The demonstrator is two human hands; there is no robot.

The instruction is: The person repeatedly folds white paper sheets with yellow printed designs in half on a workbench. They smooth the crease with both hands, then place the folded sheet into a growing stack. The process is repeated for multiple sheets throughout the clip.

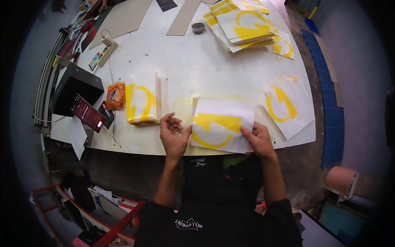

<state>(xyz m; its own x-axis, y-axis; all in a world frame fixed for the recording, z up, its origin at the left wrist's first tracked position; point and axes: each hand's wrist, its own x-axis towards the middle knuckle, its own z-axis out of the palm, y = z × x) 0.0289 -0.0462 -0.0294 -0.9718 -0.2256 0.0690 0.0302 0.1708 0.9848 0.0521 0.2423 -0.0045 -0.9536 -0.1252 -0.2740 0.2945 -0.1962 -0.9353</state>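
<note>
In front of me, at the near edge of the white table, is a white paper sheet (pixel 222 108) with a yellow printed shape. My right hand (pixel 260 140) grips its right side, thumb on top and fingers beneath. At its left edge, my left hand (pixel 174 135) has its fingers loosely curled and apart, the thumb tip beside the paper. Just left of that hand lies a neat stack of similar yellow-printed sheets (pixel 140 101). To the right of my right hand rests another white sheet with a yellow shape (pixel 286 105), lying flat at the table's right edge.
A larger pile of yellow-printed sheets (pixel 247 26) is at the far right, near a small round grey cup (pixel 198 28). On the left are an orange packet (pixel 116 96), a phone (pixel 88 113), a black box (pixel 78 87) and a power strip (pixel 105 54). Grey boards (pixel 125 18) lie farther back.
</note>
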